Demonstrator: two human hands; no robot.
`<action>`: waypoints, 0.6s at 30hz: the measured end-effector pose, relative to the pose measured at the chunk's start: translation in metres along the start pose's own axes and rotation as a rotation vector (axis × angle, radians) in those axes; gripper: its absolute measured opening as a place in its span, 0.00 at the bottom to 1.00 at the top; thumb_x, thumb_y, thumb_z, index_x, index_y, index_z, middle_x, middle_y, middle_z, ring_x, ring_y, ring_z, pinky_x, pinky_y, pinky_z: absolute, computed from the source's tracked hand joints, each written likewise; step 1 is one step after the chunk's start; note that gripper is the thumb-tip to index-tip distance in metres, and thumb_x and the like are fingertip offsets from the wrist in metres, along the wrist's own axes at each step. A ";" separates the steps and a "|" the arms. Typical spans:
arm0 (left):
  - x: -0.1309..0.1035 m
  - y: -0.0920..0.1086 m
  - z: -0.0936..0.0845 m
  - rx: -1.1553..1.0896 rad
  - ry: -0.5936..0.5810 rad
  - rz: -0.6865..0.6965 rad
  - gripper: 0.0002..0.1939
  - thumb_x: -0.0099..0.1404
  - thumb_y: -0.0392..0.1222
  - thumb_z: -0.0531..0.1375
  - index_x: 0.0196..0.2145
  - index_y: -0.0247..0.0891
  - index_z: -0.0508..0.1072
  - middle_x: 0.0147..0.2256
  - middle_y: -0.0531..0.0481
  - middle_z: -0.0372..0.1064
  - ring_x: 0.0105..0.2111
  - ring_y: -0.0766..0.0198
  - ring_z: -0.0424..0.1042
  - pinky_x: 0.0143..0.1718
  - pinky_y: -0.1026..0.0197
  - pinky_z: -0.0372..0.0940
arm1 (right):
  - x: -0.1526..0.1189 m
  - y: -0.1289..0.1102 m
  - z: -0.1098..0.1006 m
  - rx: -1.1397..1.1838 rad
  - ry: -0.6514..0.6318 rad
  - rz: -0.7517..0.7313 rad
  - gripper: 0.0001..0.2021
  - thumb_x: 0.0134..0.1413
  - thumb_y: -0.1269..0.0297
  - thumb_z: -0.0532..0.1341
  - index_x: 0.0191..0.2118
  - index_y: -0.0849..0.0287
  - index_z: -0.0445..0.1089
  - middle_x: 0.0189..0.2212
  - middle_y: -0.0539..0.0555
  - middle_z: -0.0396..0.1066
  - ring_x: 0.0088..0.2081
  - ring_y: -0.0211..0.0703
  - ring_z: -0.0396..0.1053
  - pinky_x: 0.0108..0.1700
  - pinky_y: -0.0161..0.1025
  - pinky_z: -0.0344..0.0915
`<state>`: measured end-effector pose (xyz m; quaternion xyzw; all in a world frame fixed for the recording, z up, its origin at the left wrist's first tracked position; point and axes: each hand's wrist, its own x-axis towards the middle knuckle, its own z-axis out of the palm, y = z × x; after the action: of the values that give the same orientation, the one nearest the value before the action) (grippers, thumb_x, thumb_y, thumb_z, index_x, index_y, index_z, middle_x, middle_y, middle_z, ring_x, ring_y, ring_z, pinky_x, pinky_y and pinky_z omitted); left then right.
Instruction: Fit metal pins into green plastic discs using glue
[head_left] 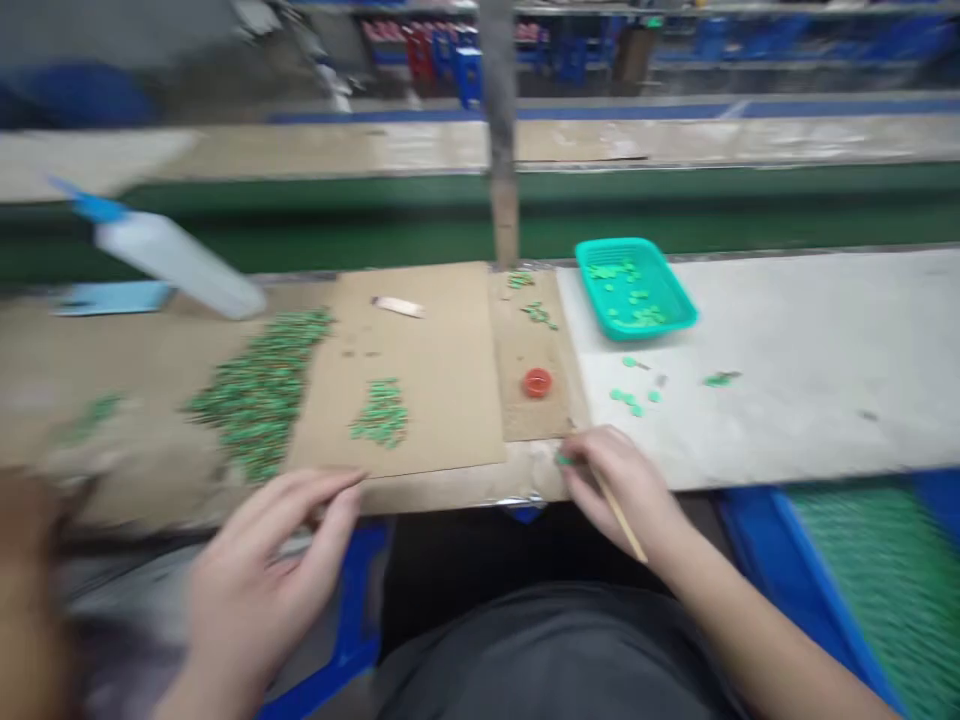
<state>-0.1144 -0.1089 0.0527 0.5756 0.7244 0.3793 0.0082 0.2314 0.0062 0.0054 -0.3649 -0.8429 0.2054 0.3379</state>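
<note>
My left hand [274, 570] is at the table's front edge, thumb and index fingertips pinched together; whatever they hold is too small to make out. In my right hand [626, 490] is a thin wooden stick [619, 512], slanting back under the palm, and a small green piece [562, 459] shows at the fingertips. Between and beyond the hands lie a cardboard sheet [435, 400] with a small pile of green pieces [381, 412], and a red cap [537, 382] on a narrower cardboard strip. A large heap of green and brown pieces [266, 390] spreads to the left.
A turquoise basket [679, 318] holds green pieces, with loose ones near it. A white bottle with a blue tip [180, 262] leans at the back left. A post [499, 130] rises behind the table. Another person's blurred arm [30, 590] is at far left; a blue-edged bin [832, 590] is at right.
</note>
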 end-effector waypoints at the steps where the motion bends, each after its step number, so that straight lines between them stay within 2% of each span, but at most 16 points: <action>1: 0.006 -0.004 -0.004 0.054 0.012 -0.039 0.16 0.72 0.60 0.65 0.39 0.49 0.87 0.42 0.50 0.85 0.41 0.56 0.82 0.49 0.55 0.75 | -0.002 0.001 0.002 -0.032 -0.009 0.003 0.07 0.71 0.73 0.62 0.47 0.53 0.71 0.39 0.55 0.79 0.41 0.52 0.78 0.44 0.47 0.76; 3: 0.026 -0.018 -0.015 0.166 0.072 -0.124 0.19 0.75 0.59 0.61 0.42 0.45 0.86 0.45 0.48 0.85 0.43 0.57 0.82 0.48 0.56 0.75 | -0.007 0.005 0.007 -0.078 0.018 0.015 0.04 0.75 0.69 0.63 0.47 0.53 0.70 0.40 0.57 0.80 0.41 0.52 0.79 0.43 0.47 0.76; 5: 0.053 -0.036 -0.028 0.269 0.116 -0.222 0.20 0.77 0.56 0.59 0.49 0.42 0.85 0.42 0.48 0.84 0.39 0.59 0.80 0.44 0.57 0.75 | -0.011 0.008 0.011 -0.081 0.055 0.011 0.03 0.77 0.66 0.64 0.47 0.53 0.70 0.41 0.57 0.80 0.41 0.53 0.80 0.43 0.48 0.76; 7: 0.086 -0.054 -0.037 0.344 0.065 -0.305 0.20 0.78 0.56 0.61 0.53 0.38 0.83 0.36 0.51 0.80 0.32 0.61 0.77 0.39 0.57 0.74 | -0.013 0.009 0.011 -0.060 0.059 0.000 0.02 0.77 0.64 0.65 0.49 0.53 0.70 0.42 0.57 0.80 0.43 0.53 0.81 0.44 0.49 0.78; 9: 0.123 -0.069 -0.038 0.396 -0.060 -0.333 0.22 0.78 0.59 0.65 0.51 0.36 0.80 0.37 0.51 0.79 0.34 0.61 0.77 0.43 0.54 0.77 | -0.014 0.009 0.009 -0.039 0.032 -0.007 0.03 0.77 0.65 0.64 0.51 0.52 0.71 0.43 0.57 0.81 0.44 0.53 0.82 0.45 0.49 0.79; 13: 0.187 -0.088 -0.017 0.476 -0.330 -0.227 0.20 0.77 0.56 0.68 0.53 0.37 0.80 0.51 0.45 0.80 0.51 0.55 0.80 0.58 0.44 0.78 | -0.013 0.012 0.008 -0.034 0.028 0.009 0.01 0.78 0.64 0.64 0.49 0.52 0.71 0.41 0.55 0.80 0.40 0.51 0.81 0.43 0.49 0.79; 15: 0.209 -0.092 -0.001 0.517 -0.424 -0.152 0.19 0.77 0.55 0.68 0.55 0.38 0.79 0.55 0.43 0.79 0.55 0.53 0.80 0.61 0.42 0.77 | -0.013 0.013 0.009 -0.031 0.053 0.018 0.03 0.77 0.62 0.65 0.49 0.52 0.71 0.41 0.55 0.81 0.41 0.52 0.81 0.43 0.49 0.79; 18: 0.227 -0.094 0.020 0.570 -0.512 -0.036 0.20 0.77 0.54 0.68 0.57 0.39 0.79 0.59 0.42 0.77 0.59 0.51 0.78 0.65 0.39 0.75 | -0.015 0.011 0.009 0.001 0.088 0.029 0.04 0.76 0.61 0.66 0.49 0.52 0.72 0.43 0.55 0.81 0.41 0.52 0.81 0.44 0.49 0.79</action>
<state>-0.2593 0.0881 0.0822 0.6180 0.7854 0.0066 0.0352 0.2375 0.0014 -0.0138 -0.3858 -0.8218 0.1945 0.3715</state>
